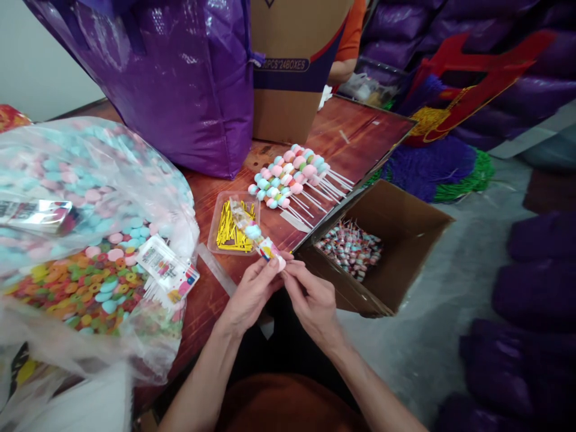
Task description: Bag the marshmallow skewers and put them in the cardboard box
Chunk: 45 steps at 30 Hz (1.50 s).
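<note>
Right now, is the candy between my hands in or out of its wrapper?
In: the blue candy shows through the clear, printed wrapper.

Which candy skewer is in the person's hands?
The wrapped skewer, in a clear printed wrapper, pinched by the left hand and right hand; the bare skewers lie unheld on the table.

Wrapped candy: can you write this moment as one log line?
left grip: holding wrapped candy | right grip: pinching its near end | yellow strips: in tray | candy skewers: on table
</note>
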Each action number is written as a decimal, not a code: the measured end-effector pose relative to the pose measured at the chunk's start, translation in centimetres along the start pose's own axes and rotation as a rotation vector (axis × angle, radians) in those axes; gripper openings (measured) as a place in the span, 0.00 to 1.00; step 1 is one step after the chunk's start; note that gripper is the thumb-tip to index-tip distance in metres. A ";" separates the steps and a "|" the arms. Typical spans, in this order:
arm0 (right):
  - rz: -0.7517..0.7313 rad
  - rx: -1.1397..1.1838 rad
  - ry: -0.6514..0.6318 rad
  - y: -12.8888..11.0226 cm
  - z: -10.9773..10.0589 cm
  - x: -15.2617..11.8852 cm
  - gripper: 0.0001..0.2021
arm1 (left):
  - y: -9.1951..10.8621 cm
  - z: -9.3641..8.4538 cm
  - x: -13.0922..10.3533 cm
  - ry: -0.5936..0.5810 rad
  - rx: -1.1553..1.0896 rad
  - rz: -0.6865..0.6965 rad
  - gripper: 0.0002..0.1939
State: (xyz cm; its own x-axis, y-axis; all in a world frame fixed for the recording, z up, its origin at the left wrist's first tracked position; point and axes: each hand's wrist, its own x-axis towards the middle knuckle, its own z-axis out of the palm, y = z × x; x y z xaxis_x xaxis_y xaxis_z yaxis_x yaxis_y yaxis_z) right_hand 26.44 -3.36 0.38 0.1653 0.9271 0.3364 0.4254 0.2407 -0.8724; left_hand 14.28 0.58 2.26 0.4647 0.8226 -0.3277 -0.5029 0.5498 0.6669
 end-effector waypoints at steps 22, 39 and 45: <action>0.107 0.052 -0.130 -0.2 -0.3 -0.1 0.09 | 1.5 -0.3 1.1 0.267 -0.055 0.242 0.16; 0.688 0.714 -0.230 -0.3 -0.6 1.5 0.13 | 1.4 -1.3 1.3 0.196 -0.005 0.202 0.19; 0.532 0.486 -0.111 -0.4 0.8 0.5 0.13 | 0.2 -0.7 1.3 0.230 -0.006 0.267 0.17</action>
State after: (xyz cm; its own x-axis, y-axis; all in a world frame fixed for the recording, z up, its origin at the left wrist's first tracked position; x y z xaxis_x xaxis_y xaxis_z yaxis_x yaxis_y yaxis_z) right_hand 25.66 -2.77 0.61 0.1379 0.9716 -0.1922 -0.1348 -0.1739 -0.9755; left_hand 14.33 1.89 1.50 0.1404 0.9482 -0.2849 -0.5890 0.3113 0.7458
